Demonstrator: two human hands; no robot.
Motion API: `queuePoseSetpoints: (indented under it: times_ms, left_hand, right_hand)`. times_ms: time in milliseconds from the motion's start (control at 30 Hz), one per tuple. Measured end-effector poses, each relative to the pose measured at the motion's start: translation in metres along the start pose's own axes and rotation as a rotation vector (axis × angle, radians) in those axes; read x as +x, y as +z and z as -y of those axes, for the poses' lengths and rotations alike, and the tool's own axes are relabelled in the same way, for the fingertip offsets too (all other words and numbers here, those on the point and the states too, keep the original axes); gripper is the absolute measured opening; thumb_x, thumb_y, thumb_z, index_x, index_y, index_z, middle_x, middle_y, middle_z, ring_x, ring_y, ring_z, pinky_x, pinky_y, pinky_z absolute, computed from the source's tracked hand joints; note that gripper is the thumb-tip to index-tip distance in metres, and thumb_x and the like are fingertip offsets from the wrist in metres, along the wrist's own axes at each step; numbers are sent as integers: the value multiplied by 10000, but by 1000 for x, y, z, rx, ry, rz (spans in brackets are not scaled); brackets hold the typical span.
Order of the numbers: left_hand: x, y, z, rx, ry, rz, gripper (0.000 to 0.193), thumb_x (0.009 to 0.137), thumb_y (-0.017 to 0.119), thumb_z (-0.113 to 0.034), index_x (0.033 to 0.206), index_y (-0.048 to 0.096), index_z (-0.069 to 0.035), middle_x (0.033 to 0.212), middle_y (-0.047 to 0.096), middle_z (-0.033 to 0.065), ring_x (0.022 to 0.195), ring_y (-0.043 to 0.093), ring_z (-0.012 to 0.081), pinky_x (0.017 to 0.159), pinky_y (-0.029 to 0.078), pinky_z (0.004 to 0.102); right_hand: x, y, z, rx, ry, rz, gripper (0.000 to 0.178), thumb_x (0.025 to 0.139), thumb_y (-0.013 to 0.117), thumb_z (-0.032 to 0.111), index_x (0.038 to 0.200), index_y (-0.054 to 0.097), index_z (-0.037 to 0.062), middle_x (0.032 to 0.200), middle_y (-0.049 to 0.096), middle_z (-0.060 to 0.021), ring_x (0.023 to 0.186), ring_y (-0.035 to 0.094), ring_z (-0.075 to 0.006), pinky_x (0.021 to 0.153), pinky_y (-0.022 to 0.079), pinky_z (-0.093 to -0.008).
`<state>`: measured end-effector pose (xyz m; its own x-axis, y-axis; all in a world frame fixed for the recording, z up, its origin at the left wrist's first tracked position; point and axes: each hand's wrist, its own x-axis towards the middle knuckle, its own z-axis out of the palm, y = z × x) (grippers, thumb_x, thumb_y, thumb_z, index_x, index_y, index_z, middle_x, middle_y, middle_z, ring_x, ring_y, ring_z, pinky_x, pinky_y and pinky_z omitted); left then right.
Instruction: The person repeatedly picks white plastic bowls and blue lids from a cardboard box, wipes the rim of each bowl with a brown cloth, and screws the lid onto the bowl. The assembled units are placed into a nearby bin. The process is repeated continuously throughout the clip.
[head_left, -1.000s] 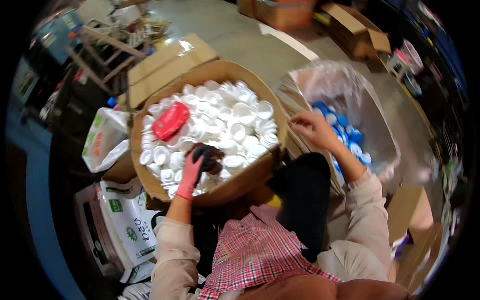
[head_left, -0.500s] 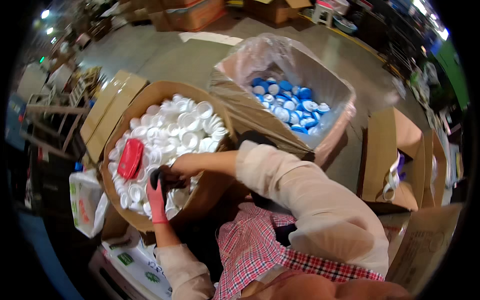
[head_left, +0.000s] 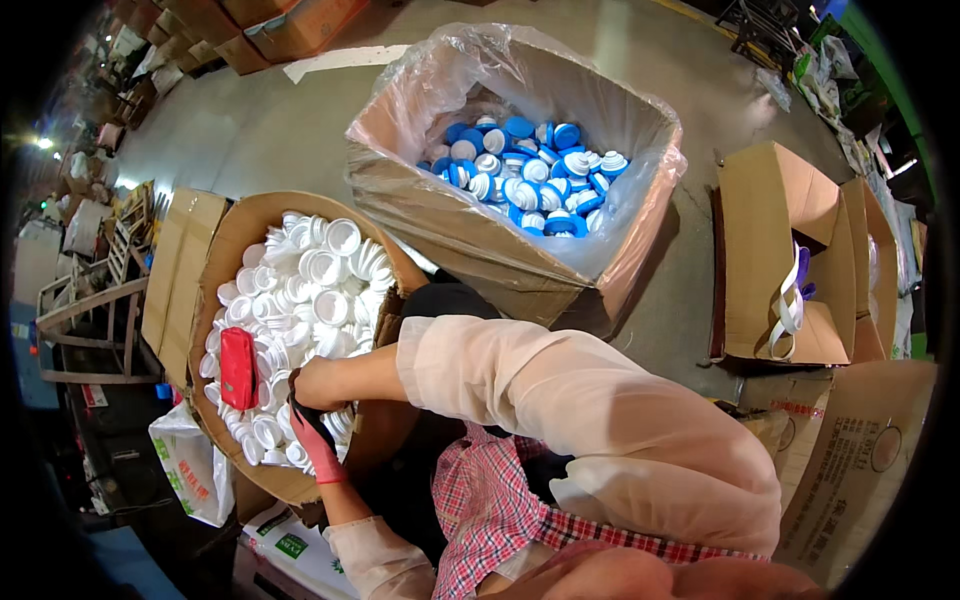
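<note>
My left hand (head_left: 316, 440) wears a pinkish-red glove with black on the finger part. It meets my right hand (head_left: 322, 384) over the near side of a round-cornered cardboard box (head_left: 402, 285). The right wrist is bare and bends down across the left fingers, hiding most of them. Its own fingers look curled, and anything between the hands is out of sight. White plastic caps (head_left: 330, 306) fill the box below. On top of them, just left of my hands, lies a small red pouch-like item (head_left: 238, 368).
Beyond stands a large plastic-lined carton (head_left: 470, 225) holding blue-and-white caps (head_left: 535, 180). Open cardboard boxes (head_left: 750, 260) stand at the right, one with a white-and-purple strap (head_left: 790, 305). A white plastic bag (head_left: 195, 465) and a metal frame (head_left: 90, 320) are at the left.
The view has shifted, so the plastic-lined carton shows further left and larger. My hands stay together over the white caps; the right hand now covers more of the left fingers.
</note>
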<state>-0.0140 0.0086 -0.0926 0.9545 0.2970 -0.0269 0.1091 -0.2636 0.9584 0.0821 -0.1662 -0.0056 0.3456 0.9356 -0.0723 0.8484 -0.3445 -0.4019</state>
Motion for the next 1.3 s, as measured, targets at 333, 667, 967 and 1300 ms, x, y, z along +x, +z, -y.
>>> queuePoseSetpoints:
  times_ms: [333,667,967,1300]
  left_hand:
    - [5,22,-38,-139,-32,-182,431,1016,417,-336,1239,522,16,1133,604,101,980,583,177,843,463,308]
    - [17,-20,2,-69,-125,-120,407,998,443,-360,1229,540,-39,978,601,44,811,598,134,641,468,262]
    - [-1,14,-22,-139,-78,-152,427,1004,439,-326,1277,501,-3,1194,559,103,1003,580,180,836,471,306]
    - [7,17,-33,104,50,-45,361,1012,400,-203,1244,545,32,1199,605,133,1080,564,213,947,409,316]
  right_hand:
    - [42,11,5,35,187,-21,358,668,799,206,1005,733,106,1034,707,-68,941,672,-283,728,521,-474]
    - [20,-15,15,61,170,-40,308,698,743,225,963,731,68,1051,687,-104,956,667,-295,733,516,-471]
    - [28,2,11,89,174,-6,247,755,681,161,975,721,57,1039,685,-129,956,668,-316,723,537,-486]
    - [22,10,-6,94,185,-4,190,718,695,198,828,729,46,870,705,-142,789,689,-319,631,548,-434]
